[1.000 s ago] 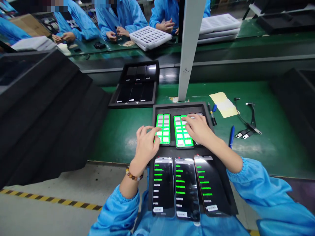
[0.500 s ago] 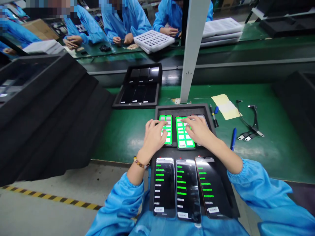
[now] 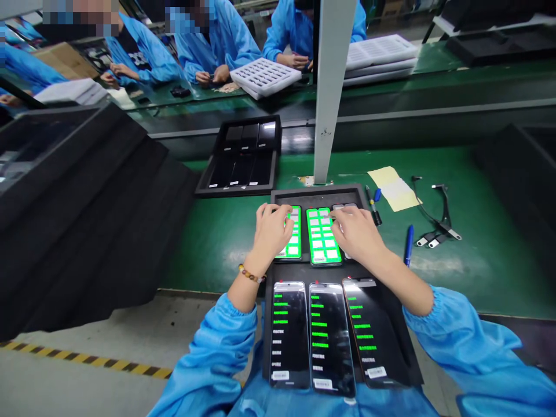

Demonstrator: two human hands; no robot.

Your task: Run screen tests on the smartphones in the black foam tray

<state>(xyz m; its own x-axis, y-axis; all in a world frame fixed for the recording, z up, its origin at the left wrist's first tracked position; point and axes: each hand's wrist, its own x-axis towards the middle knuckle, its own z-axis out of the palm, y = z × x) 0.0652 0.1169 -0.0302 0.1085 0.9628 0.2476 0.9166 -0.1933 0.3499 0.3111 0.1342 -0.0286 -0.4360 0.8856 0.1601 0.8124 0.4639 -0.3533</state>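
My left hand [image 3: 273, 230] lies over the left phone [image 3: 295, 246] in the back row of a black foam tray [image 3: 334, 192], fingers curved apart at its green-and-white screen. At the middle phone [image 3: 322, 243], also green with white blocks, my right hand [image 3: 356, 231] reaches in from the right with fingers spread near the screen's upper right edge. A third phone [image 3: 343, 207] is mostly hidden under that hand. Closer to me, a left front phone [image 3: 289, 341], a centre front phone [image 3: 331, 347] and a right front phone [image 3: 377, 336] show dark screens with green and white text lines.
Another black tray of phones [image 3: 234, 191] stands at back left. Black stacked trays [image 3: 108, 220] fill the left side. To the right lie a blue pen [image 3: 409, 245], a marker [image 3: 374, 207], yellow paper [image 3: 395, 189] and cables [image 3: 445, 226]. A grey post [image 3: 330, 92] rises behind; co-workers sit beyond.
My left hand has shifted up over the left phone's screen. My right hand has moved slightly right, uncovering more of the middle phone. The whole view has shifted a little.
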